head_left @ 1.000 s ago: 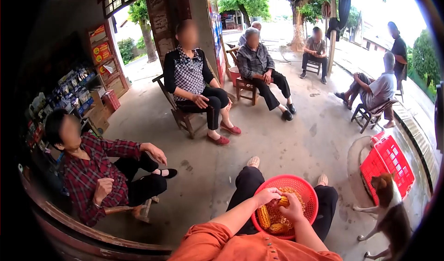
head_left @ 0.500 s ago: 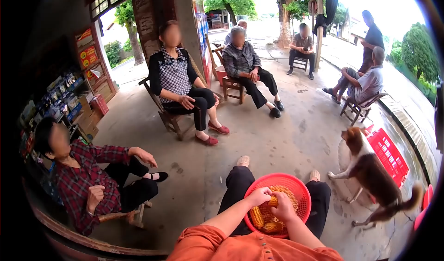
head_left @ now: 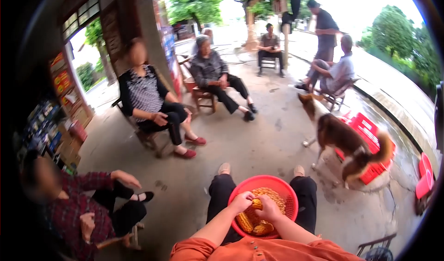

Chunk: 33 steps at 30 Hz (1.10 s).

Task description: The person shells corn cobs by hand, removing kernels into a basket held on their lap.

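A red plastic basket (head_left: 291,205) rests in my lap, between my black-trousered legs. My left hand (head_left: 242,202) and my right hand (head_left: 269,209) meet over it, fingers closed around a yellow corn cob (head_left: 256,204). Part of that cob is hidden by the fingers. Below my hands, a corn cob (head_left: 244,222) lies at the basket's left side, and another cob (head_left: 262,228) lies near its front edge. Loose corn kernels (head_left: 274,194) cover the basket's far side.
A brown and white dog (head_left: 340,134) stands to the right, before a red crate (head_left: 370,171). Several people sit on chairs around me, the nearest in a plaid shirt (head_left: 78,203) at left. Red plastic containers (head_left: 424,182) lie far right. Shelved goods (head_left: 41,127) line the left.
My view has turned to the right, so the scene sits further left. The dog has stepped forward and now covers part of the crate. Both hands still grip the cob.
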Motion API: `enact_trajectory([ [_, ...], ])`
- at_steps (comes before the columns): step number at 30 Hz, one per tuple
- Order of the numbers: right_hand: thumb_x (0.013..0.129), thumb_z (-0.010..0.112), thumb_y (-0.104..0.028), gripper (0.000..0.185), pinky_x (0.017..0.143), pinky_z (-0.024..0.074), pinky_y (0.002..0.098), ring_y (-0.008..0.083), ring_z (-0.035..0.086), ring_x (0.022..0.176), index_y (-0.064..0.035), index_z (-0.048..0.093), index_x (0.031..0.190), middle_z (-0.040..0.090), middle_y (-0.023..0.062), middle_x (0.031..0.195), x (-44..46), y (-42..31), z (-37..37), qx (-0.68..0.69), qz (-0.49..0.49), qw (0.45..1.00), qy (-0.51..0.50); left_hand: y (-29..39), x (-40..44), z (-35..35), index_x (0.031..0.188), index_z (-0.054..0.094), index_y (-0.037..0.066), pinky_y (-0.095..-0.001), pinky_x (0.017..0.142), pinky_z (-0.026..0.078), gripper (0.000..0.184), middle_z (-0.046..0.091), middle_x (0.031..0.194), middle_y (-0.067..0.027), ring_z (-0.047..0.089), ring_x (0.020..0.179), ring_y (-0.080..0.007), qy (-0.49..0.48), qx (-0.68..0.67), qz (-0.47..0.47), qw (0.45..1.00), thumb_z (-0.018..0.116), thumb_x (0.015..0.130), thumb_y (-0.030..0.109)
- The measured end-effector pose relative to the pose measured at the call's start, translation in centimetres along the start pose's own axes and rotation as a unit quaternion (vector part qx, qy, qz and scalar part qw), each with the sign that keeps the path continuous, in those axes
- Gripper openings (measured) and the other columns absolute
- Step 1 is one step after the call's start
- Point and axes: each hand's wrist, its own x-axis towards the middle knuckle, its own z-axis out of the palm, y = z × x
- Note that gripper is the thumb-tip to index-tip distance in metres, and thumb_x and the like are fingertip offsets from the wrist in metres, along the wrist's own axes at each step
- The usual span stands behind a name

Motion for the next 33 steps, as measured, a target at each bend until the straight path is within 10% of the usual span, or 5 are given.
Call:
enact_trajectory([
  [4,0.07,0.073,-0.015,0.049,0.091,0.0466,0.0407,0.0377,0.058,0.104,-0.0027,0.058,0.114,0.06,0.0214,0.107,-0.1,-0.3,-0.5,0.026,0.024,0.999,0.033,3.5,-0.9,-0.6,0.105,0.061,0.005,-0.0255,0.063,0.051,0.015,0.063,0.086,-0.0019,0.061,0.07,-0.0114,-0.015,-0.207,-0.179,0.962,0.058,0.09,0.011],
  [16,0.076,0.076,-0.01,0.051,0.097,0.0437,0.0347,0.0254,0.055,0.112,-0.0039,0.053,0.121,0.057,0.0141,0.116,0.3,0.2,-0.8,0.161,0.064,0.983,0.068,5.3,-1.5,-0.8,0.106,0.059,0.006,-0.0264,0.067,0.052,0.015,0.064,0.096,-0.0043,0.061,0.072,-0.0121,0.004,-0.28,-0.132,0.951,0.056,0.091,0.007],
  [33,0.068,0.069,-0.003,0.047,0.091,0.0446,0.0442,0.0401,0.053,0.104,-0.004,0.055,0.113,0.057,0.0193,0.105,0.6,-0.8,-1.7,0.039,0.008,0.996,0.074,5.4,-1.5,-0.5,0.112,0.052,0.006,-0.0236,0.062,0.05,0.031,0.059,0.087,-0.003,0.06,0.068,-0.0111,-0.093,-0.24,-0.122,0.959,0.067,0.085,0.008],
])
